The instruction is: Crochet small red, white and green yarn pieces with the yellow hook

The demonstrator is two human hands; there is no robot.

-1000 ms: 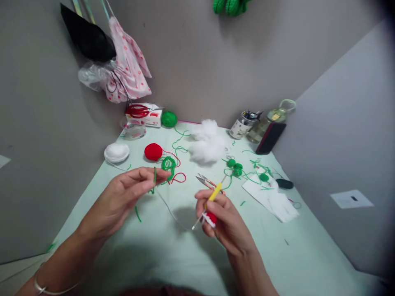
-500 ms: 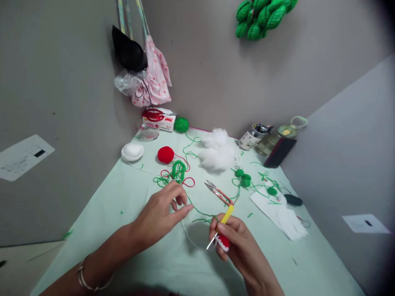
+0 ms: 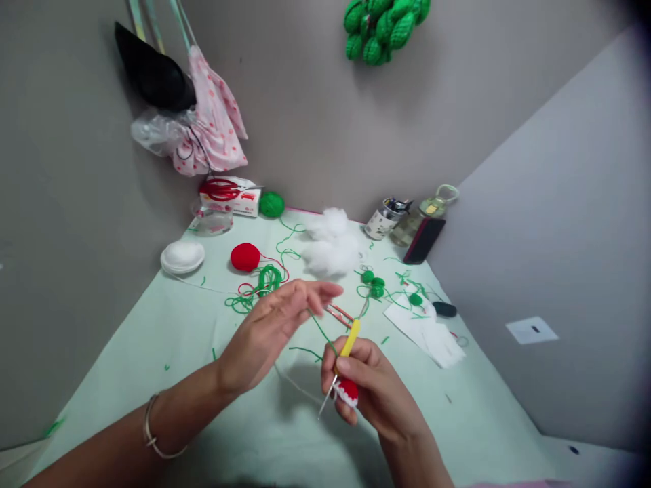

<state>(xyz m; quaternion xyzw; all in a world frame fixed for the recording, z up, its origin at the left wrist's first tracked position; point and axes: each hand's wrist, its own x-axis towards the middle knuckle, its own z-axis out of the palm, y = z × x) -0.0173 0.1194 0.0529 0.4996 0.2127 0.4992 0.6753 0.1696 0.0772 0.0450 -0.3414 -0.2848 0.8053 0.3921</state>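
My right hand is closed around a crochet hook with a yellow handle, its metal tip pointing down and left. The same hand pinches a small red and white crocheted piece. Green yarn runs from that hand up to my left hand. My left hand is raised beside it with fingers stretched out, the yarn passing by its fingers. Behind the hands lie orange-handled thread snips, partly hidden. A tangle of green yarn sits just beyond my left hand.
A red yarn ball, white yarn ball and green yarn ball are toward the left and back. White stuffing lies mid-table. At right are small green pieces, white paper, a pen tin and a phone.
My left hand has moved up and right, and its fingers have stretched out. My right hand keeps its hold on the hook and piece. The whole view has shifted, with objects appearing further left.
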